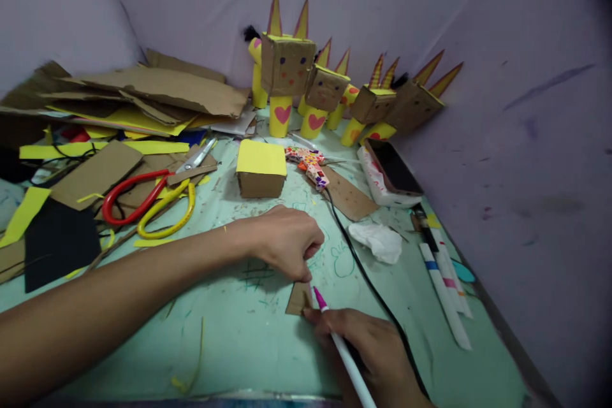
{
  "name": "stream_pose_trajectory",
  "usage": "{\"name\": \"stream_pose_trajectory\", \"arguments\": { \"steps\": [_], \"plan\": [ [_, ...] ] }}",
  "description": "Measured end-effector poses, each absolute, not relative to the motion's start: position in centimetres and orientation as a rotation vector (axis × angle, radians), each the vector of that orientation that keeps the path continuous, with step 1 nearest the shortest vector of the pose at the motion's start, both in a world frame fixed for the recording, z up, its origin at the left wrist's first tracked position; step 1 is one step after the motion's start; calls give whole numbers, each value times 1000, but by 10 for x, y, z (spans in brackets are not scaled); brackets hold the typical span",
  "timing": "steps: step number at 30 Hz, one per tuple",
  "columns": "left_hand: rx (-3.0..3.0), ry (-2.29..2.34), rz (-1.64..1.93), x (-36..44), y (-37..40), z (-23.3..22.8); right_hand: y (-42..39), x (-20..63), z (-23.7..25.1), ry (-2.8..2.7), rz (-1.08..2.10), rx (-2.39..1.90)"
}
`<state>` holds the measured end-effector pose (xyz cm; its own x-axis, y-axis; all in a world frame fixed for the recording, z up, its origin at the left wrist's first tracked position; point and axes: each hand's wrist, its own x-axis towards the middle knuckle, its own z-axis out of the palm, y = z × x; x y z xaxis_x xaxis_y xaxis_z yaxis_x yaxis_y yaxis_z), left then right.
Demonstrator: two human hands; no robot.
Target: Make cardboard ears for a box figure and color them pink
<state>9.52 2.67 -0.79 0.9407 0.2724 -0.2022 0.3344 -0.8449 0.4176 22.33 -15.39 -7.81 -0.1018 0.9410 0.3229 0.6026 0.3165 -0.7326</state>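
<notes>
My left hand (289, 239) is closed, its fingertips pressing the top of a small cardboard piece (298, 299) that lies on the green tabletop. In my right hand (377, 347) is a white felt-tip marker (348, 360) with a pink-purple tip, which points at the right edge of that piece. A right fingertip also touches the piece's lower corner. Just beyond my left hand stands a cardboard box (261, 185) with a yellow top. The palm side of my left hand is hidden.
Cardboard animal figures (288, 67) line the back wall. A patterned glue gun (308, 162) trails a black cable past my right hand. Scissors (157, 204) and scraps lie left. A phone (394, 166), crumpled tissue (377, 241) and more markers (444, 296) are right.
</notes>
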Motion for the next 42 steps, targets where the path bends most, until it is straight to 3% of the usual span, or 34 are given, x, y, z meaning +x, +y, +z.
{"name": "stream_pose_trajectory", "arguments": {
  "steps": [4, 10, 19, 42],
  "plan": [
    [2663, 429, -194, 96, 27, -8, -152, 223, -71, -1851, 534, -1300],
    [2696, 399, -185, 95, 27, -11, -139, 211, -47, -1437, 507, -1530],
    [2713, 387, -180, 92, 26, -9, -136, 192, -60, -1072, 636, -1713],
    [2705, 380, -175, 92, 26, -11, -135, 195, -68, -1372, 670, -1522]
  ]
}}
